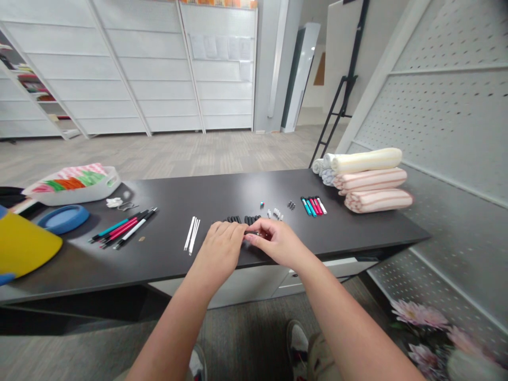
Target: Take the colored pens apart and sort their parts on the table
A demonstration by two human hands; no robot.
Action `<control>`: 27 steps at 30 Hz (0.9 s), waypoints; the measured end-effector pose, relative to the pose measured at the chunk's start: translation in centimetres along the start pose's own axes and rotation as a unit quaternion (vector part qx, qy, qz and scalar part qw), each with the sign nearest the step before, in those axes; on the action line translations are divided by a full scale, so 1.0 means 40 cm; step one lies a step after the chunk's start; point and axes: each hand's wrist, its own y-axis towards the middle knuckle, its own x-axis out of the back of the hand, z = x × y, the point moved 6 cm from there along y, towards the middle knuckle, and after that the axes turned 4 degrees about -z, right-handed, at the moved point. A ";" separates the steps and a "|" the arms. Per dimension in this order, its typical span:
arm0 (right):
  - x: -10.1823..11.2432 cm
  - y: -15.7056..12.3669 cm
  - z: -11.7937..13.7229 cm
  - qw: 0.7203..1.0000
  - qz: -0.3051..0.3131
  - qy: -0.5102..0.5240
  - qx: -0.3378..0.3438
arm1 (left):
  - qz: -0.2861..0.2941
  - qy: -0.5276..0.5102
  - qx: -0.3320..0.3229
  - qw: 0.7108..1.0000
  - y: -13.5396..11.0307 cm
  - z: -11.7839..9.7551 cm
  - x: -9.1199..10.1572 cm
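My left hand (220, 248) and my right hand (273, 243) meet fingertip to fingertip over the black table (166, 254), both curled around a small dark pen part (251, 232) held between them. Just beyond the fingers lies a row of black pen barrels (242, 218). White refills (192, 234) lie to the left of my left hand. Small white and dark pen tips (275, 213) are scattered behind my right hand.
Assembled pens (124, 228) lie at the left, coloured pen caps (313, 206) at the right. Rolled towels (371, 180) are stacked at the table's right end. A white tray (75, 185), a blue lid (63, 218) and a yellow object (21, 244) sit far left.
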 end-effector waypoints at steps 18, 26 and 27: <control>-0.006 -0.006 -0.001 0.997 0.019 0.080 -0.006 | 0.069 0.005 0.107 0.992 -0.012 0.019 0.008; -0.002 -0.005 0.002 0.998 0.010 0.054 -0.004 | 0.086 0.031 0.102 0.991 -0.013 0.018 0.001; -0.002 -0.005 0.003 0.999 0.009 0.050 -0.003 | 0.089 0.036 0.101 0.990 -0.012 0.016 0.001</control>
